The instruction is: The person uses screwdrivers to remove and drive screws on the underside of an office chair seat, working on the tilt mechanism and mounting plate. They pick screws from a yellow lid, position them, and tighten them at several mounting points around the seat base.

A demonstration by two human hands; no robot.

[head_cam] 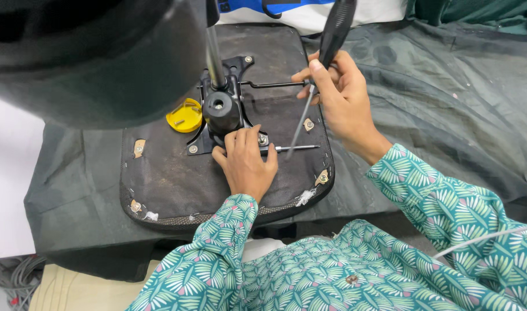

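The left hand (247, 162) lies flat and unclenched on the upturned seat base (177, 184), fingertips at the black mechanism plate (223, 112). The right hand (338, 95) grips a black-handled screwdriver (327, 52) — its tip seemingly near a screw — beside a yellow cap (184, 115).

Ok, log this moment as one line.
left hand pressing black metal chair mechanism plate | right hand gripping black-handled screwdriver | upturned dark seat base on grey cloth
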